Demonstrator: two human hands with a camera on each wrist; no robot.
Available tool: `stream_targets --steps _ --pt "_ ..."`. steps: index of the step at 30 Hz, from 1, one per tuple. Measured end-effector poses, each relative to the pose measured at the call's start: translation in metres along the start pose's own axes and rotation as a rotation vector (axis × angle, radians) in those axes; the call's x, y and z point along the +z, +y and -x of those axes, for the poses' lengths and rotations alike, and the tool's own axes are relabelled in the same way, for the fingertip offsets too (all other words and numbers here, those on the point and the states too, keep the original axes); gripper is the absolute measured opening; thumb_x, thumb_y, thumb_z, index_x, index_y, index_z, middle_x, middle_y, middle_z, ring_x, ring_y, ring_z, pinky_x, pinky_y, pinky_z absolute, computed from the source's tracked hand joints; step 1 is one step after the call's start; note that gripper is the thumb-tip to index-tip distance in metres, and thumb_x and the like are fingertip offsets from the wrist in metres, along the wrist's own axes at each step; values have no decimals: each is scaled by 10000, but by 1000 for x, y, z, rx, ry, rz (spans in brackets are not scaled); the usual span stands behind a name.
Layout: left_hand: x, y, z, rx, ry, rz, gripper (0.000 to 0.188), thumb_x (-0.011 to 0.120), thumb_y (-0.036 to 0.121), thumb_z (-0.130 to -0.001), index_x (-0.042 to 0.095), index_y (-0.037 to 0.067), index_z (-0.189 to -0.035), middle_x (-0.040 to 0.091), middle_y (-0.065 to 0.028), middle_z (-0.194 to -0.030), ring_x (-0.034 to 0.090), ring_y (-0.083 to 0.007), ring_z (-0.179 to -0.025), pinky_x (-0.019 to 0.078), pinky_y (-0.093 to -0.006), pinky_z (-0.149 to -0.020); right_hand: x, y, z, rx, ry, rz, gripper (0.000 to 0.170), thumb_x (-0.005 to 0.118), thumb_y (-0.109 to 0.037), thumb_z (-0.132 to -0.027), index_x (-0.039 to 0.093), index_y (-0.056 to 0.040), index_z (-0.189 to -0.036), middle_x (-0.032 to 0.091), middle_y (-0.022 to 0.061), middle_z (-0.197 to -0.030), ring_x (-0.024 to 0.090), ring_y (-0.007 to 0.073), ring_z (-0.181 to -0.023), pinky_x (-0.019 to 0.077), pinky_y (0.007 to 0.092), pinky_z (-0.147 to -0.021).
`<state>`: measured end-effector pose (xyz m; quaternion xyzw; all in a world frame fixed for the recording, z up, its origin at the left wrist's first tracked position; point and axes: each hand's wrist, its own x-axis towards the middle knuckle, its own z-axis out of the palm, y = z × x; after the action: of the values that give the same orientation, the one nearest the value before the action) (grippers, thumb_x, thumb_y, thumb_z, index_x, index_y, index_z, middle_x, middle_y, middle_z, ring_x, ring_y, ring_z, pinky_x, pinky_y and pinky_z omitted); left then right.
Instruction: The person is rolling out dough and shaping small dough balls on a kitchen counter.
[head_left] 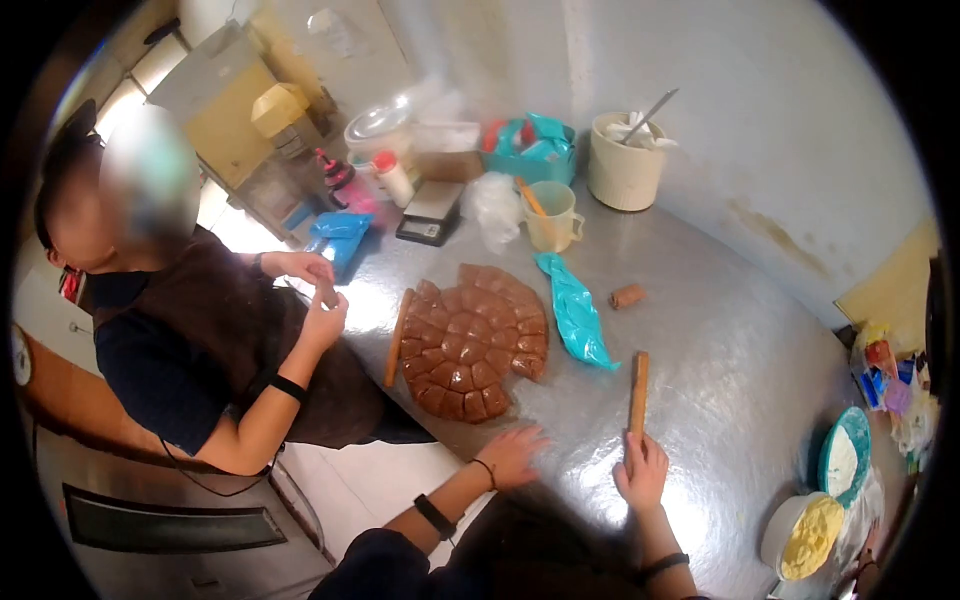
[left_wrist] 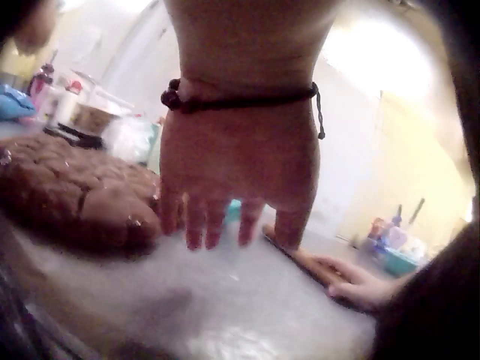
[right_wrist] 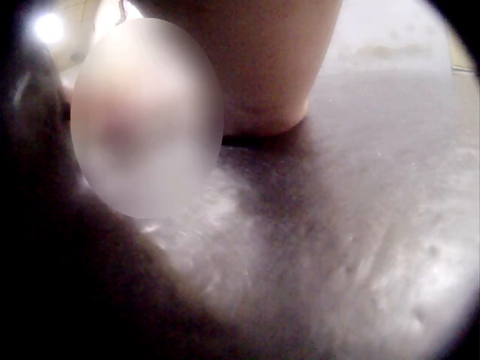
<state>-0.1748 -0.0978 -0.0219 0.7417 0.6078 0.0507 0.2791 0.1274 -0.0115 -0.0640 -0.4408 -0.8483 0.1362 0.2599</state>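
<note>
My left hand [head_left: 512,455] has its fingers spread, near the front edge of a large brown dough slab [head_left: 475,345] scored into chunky pieces. In the left wrist view those fingers point downward with nothing in them. With my right hand [head_left: 643,472] I grip the near end of a thin wooden rolling pin [head_left: 640,390], which points away from me over the metal table. A small brown dough roll [head_left: 628,296] lies beyond the pin, and a crumpled teal plastic wrapper [head_left: 580,315] lies right of the slab. In the right wrist view the hand's fingers are hidden.
At left stands another person [head_left: 210,340], both hands around a small brown piece. A second wooden stick [head_left: 398,338] lies along the slab's left side. Toward the wall are a scale [head_left: 432,214], a measuring jug [head_left: 552,217] and a crock [head_left: 625,165]. Bowls of yellow [head_left: 812,537] and white contents stand right.
</note>
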Motion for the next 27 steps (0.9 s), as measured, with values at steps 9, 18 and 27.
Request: stream_targets --steps 9,18,27 --pt "72 51 -41 -19 219 -11 712 650 288 -819 365 60 -1429 328 -214 -1482 285 -400 -1384 216 -557 -1126 -22 -9 20 96 -60 47 576 677 -196 -712 574 -146 -1277 540 151 -1229 543 333 -1064 446 464 -871" --pt "67 96 -108 66 340 290 697 644 196 -818 354 33 -1430 215 -289 -1510 259 -470 -1367 241 -509 -1121 -45 -5 56 217 -192 -349 637 622 -273 -847 403 -79 -1414 579 209 -1175 569 374 -1056 462 455 -908" --pt "71 95 -148 -17 435 7 530 570 73 -851 451 26 -1365 321 -265 -1468 367 -420 -1324 324 -448 -1092 -118 38 185 510 8 -407 453 555 -236 -897 517 -73 -1318 605 168 -1162 581 329 -1079 444 420 -959"
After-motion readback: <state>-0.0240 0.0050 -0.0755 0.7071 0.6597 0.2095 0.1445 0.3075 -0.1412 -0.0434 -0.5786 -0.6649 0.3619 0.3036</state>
